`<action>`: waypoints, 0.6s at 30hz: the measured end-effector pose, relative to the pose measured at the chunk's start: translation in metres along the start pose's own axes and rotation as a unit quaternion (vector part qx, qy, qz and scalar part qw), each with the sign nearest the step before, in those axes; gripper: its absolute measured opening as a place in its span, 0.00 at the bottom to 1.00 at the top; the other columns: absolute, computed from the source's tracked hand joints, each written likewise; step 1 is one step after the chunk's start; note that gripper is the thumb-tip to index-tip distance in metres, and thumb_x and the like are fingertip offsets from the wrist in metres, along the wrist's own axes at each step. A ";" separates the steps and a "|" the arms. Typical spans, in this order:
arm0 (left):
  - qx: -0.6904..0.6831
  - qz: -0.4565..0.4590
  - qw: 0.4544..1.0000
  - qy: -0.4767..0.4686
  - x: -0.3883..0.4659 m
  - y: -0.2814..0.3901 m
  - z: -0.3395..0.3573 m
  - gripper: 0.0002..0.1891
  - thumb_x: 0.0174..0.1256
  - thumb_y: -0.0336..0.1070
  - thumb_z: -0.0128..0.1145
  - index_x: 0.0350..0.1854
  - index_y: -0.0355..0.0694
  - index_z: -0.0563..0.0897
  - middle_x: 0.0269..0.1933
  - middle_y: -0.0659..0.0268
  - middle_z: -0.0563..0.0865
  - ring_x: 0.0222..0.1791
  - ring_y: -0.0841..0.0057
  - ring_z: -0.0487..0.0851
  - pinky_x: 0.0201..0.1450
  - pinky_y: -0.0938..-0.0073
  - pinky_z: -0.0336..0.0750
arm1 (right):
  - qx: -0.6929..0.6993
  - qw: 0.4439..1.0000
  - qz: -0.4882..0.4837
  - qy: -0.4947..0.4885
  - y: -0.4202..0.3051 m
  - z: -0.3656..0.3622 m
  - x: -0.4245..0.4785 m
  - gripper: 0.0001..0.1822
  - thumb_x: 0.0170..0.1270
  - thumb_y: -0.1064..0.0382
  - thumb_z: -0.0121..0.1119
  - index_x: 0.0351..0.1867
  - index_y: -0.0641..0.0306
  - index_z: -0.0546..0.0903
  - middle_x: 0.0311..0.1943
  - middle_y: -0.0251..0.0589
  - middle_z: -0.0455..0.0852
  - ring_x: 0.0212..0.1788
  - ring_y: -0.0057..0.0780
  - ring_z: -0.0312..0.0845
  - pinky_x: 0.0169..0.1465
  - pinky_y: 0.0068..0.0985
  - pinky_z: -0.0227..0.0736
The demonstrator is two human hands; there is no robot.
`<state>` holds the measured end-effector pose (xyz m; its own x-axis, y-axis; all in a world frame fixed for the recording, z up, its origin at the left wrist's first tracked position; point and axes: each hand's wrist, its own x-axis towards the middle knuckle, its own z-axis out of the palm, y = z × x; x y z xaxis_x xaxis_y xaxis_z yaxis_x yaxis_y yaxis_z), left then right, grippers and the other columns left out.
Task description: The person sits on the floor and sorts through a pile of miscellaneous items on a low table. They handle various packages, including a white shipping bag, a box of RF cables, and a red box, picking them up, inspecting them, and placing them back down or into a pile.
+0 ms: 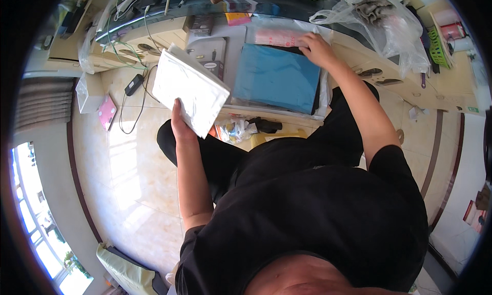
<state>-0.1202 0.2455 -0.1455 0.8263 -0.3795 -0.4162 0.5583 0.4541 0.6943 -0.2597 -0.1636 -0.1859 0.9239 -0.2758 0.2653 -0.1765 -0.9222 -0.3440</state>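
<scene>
My left hand grips a stack of white flat packets by its lower edge, raised to the left of an open drawer. In the drawer lie a blue plastic folder or sheet, and above it a pink and clear plastic package with red print. My right hand is at the right end of that package, fingers bent; whether they grip it cannot be told. Dark flat items show under the blue sheet's edge. Left of it in the drawer are a grey box and a small dark box.
A dark glass-topped cabinet runs above the drawer, with a clear plastic bag hanging at its right. Cables and a black power adapter lie at the left. A yellow stool and plastic-wrapped items show below the drawer.
</scene>
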 end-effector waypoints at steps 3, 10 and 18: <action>-0.017 0.003 0.999 -0.036 -0.009 0.012 -0.021 0.28 0.65 0.45 0.49 0.63 0.32 0.63 0.58 0.54 0.74 0.57 0.61 0.74 0.61 0.62 0.67 | -0.043 0.993 0.075 -0.082 0.022 0.020 0.036 0.21 0.55 0.55 0.60 0.51 0.54 0.75 0.51 0.43 0.76 0.55 0.43 0.70 0.58 0.34 0.67; -0.054 0.037 0.998 0.010 -0.016 0.019 -0.058 0.30 0.64 0.46 0.49 0.63 0.32 0.62 0.59 0.54 0.73 0.58 0.60 0.73 0.62 0.60 0.66 | -0.072 0.950 0.141 -0.268 0.033 0.047 0.084 0.40 0.42 0.39 0.67 0.58 0.53 0.71 0.54 0.44 0.76 0.57 0.40 0.71 0.57 0.33 0.67; -0.004 0.037 0.999 0.005 -0.007 0.017 -0.055 0.32 0.61 0.47 0.52 0.63 0.32 0.62 0.58 0.54 0.74 0.57 0.60 0.74 0.61 0.60 0.68 | -0.024 0.938 0.084 -0.335 0.019 0.022 0.088 0.32 0.44 0.44 0.67 0.48 0.62 0.78 0.43 0.50 0.82 0.47 0.41 0.78 0.51 0.33 0.71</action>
<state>-0.1125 0.3007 -0.1629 0.8665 -0.3357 -0.3694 0.4954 0.4878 0.7188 -0.1743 -0.1996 -0.1887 0.8846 -0.2008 -0.4208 -0.3392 -0.8965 -0.2852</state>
